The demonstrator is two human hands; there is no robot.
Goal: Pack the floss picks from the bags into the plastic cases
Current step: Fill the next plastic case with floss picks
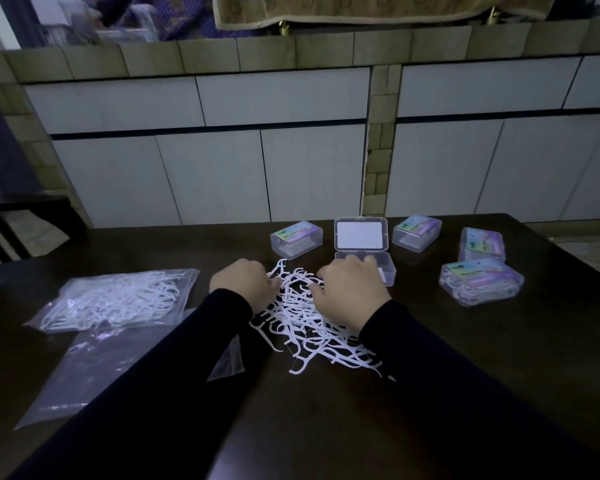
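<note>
Picks heaped loose at table centre. Left hand and right hand, fingers curled, gathering bunch from heap top. Open case at 1 o'clock. Next: lift aligned bunch, lay inside.

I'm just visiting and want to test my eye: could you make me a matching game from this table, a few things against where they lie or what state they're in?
Things:
1. open case
2. full bag
3. emptied bag
4. loose floss picks

States or places:
A. flat and nearly empty, nearest the person on the left
B. lid up, behind the right hand
C. heaped on the table between both hands
D. sealed-looking, stuffed with white picks, far left

Pairs: 1-B, 2-D, 3-A, 4-C
</note>
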